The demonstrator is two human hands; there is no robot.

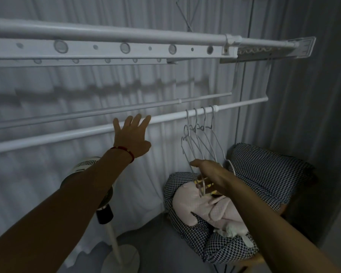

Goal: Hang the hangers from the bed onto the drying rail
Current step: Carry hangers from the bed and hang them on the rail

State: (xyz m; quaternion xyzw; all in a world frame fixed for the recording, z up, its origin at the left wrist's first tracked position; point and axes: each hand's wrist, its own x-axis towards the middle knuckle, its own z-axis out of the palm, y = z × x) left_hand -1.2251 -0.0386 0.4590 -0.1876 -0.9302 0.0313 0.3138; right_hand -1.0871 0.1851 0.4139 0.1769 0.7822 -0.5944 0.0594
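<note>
1. Hangers (200,138): four thin white ones hang by their hooks on the drying rail (67,135), bunched together near its right end. They look light, stiff and smooth, likely to swing, slide along the rail and tangle with one another; the lower bar or the neck under the hook seems the surest hold.
2. Left hand (131,134) is stretched toward the rail with fingers straight and spread, fingertips at the bar, holding nothing.
3. A standing fan (104,209) sits below the left forearm.
4. Right hand (211,174) is at the bottom of the hanging bunch, fingers curled around the lower wire of a hanger.
5. No true container shows; a checked chair (264,174) beneath the hangers holds a pink soft toy (205,209). The bed is not in view.
</note>
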